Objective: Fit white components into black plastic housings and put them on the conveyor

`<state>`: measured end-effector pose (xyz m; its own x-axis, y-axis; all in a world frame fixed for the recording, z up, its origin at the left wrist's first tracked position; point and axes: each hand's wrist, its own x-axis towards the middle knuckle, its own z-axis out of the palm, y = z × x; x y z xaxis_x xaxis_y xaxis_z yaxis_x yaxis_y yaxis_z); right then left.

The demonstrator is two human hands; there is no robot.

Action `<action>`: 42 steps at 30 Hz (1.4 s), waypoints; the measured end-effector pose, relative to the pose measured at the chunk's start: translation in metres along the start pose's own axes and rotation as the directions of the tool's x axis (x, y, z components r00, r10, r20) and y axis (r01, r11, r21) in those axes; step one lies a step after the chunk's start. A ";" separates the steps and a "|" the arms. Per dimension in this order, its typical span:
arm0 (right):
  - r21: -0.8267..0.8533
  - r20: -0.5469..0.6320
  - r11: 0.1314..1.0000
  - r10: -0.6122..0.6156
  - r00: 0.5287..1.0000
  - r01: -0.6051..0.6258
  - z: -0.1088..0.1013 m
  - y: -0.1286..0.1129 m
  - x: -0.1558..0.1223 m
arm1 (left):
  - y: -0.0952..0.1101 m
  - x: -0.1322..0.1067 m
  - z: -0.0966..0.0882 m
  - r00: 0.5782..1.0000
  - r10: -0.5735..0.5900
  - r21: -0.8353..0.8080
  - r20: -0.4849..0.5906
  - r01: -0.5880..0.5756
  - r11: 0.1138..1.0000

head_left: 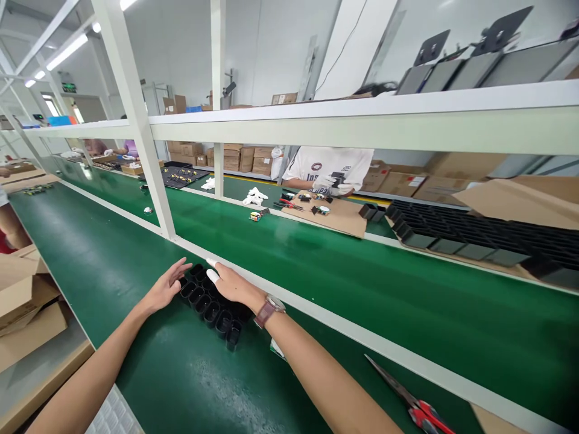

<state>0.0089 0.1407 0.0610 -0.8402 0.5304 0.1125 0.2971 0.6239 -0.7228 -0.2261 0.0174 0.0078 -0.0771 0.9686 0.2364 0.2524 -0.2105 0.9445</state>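
Observation:
Several small black plastic housings (209, 305) lie in rows on the green belt in front of me. My left hand (166, 287) rests at their left end with fingers stretched out flat, touching the nearest pieces. My right hand (230, 282) lies over the far side of the rows, fingers extended, with white finger cots on the fingertips and a watch (268, 310) on the wrist. Neither hand holds anything.
Red-handled scissors (409, 400) lie near right. Cardboard boxes (25, 301) sit at my left. A white frame post (136, 120) stands beyond the hands. Across the belt a person in a white shirt (329, 167) works over cardboard, beside black trays (474, 238).

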 end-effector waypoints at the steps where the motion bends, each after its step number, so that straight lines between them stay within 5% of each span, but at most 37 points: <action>1: -0.002 0.012 1.000 -0.005 1.000 0.005 0.004 -0.001 0.010 | -0.001 -0.001 0.002 1.000 -0.005 -0.021 -0.018 0.005 1.000; 6: -0.010 0.062 0.998 -0.061 0.996 0.062 0.016 -0.009 0.033 | -0.004 -0.003 0.010 0.991 -0.114 -0.113 -0.067 0.106 0.988; 10: -0.027 0.070 0.997 -0.076 0.995 0.078 0.007 -0.017 0.022 | -0.003 -0.007 0.020 0.979 -0.074 -0.020 -0.188 0.072 0.997; 17: -0.178 0.026 0.984 0.007 1.000 -0.002 -0.031 -0.015 -0.069 | 0.003 -0.011 0.025 0.992 0.001 0.131 -0.123 0.015 0.991; 23: -0.237 0.119 0.968 0.119 0.986 -0.088 -0.012 -0.003 -0.118 | 0.005 -0.009 0.031 0.986 0.032 0.320 -0.166 0.023 0.947; 27: -0.210 0.108 0.976 0.080 0.991 -0.056 0.003 0.001 -0.116 | 0.021 -0.001 0.027 0.984 0.174 0.563 0.026 -0.158 0.811; 32: -0.185 0.097 0.983 0.012 0.995 0.006 0.008 0.003 -0.114 | 0.040 0.018 0.024 0.944 0.073 0.688 0.321 -0.285 0.667; 38: -0.170 0.093 0.984 -0.032 0.995 0.048 0.013 0.005 -0.114 | 0.040 0.027 0.026 0.922 0.151 0.625 0.357 -0.356 0.695; 42: -0.156 0.071 0.988 -0.005 0.997 0.016 0.015 0.005 -0.115 | 0.044 0.027 0.025 0.930 0.105 0.677 0.352 -0.330 0.658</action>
<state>0.1003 0.0736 0.0342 -0.8720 0.4848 0.0672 0.3503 0.7142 -0.6060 -0.1927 0.0377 0.0498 0.2940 0.9255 0.2388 0.8442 -0.3686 0.3893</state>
